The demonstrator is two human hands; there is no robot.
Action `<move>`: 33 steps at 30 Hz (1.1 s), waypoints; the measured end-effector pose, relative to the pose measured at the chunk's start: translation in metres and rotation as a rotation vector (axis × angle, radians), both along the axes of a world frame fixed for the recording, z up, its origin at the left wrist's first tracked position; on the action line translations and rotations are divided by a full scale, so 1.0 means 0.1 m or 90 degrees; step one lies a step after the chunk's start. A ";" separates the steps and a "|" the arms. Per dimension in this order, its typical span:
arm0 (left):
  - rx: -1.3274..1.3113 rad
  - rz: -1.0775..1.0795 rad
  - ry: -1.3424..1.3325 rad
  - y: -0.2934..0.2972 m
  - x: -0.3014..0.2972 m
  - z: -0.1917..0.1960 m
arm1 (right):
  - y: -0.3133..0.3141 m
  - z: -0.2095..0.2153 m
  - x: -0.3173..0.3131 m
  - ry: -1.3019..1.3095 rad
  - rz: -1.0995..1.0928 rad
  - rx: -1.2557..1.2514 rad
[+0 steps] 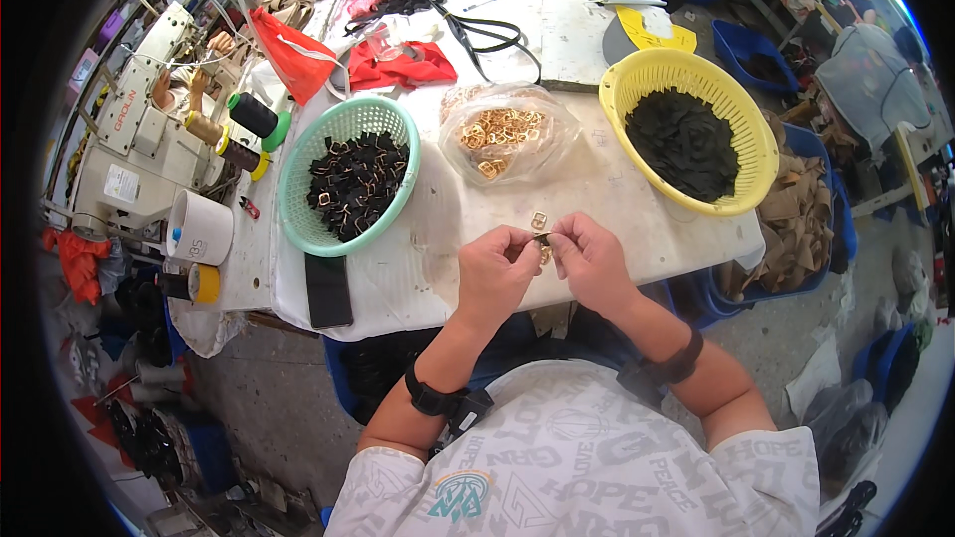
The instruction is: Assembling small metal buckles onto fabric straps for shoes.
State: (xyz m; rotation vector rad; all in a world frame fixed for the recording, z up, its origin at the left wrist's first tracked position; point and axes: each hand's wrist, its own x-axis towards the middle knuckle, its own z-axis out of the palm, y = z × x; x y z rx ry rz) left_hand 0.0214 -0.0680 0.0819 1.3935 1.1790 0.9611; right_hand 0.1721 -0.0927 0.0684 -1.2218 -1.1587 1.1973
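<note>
My left hand (pixel 494 273) and my right hand (pixel 594 261) meet at the table's near edge, fingertips pinched. Between them is a small dark strip (pixel 542 238), held at both ends. Gold metal showing just under the strip looks like a square ring (pixel 545 255); whether the strip passes through it I cannot tell. Another gold square ring (pixel 538 220) lies on the table just beyond my fingers. Past it stands an open clear plastic bag (pixel 557 129) full of such gold rings.
Left of the bag, a mint-green basket (pixel 288 194) holds black pieces with gold rings. At right, a yellow basket (pixel 622 80) holds dark strips. A phone (pixel 328 291) lies at the near left edge. Beyond are black straps (pixel 487 35), red cloth (pixel 403 65) and a sewing machine (pixel 134 119).
</note>
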 end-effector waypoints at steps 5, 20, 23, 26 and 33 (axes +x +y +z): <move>-0.215 -0.014 -0.159 0.05 0.02 -0.04 | 0.00 -0.03 -0.05 -0.081 -0.037 0.111; -0.114 -0.116 -0.211 0.10 -0.15 -0.04 | 0.13 0.04 0.15 0.407 0.085 -0.200; -0.113 -0.124 -0.229 0.11 -0.16 -0.03 | 0.13 0.04 0.17 0.442 0.107 -0.225; -0.116 -0.129 -0.221 0.12 -0.15 -0.04 | 0.12 0.05 0.17 0.451 0.124 -0.234; -0.286 -0.141 -0.384 0.10 -0.15 -0.19 | 0.08 0.09 0.10 0.416 0.101 -0.195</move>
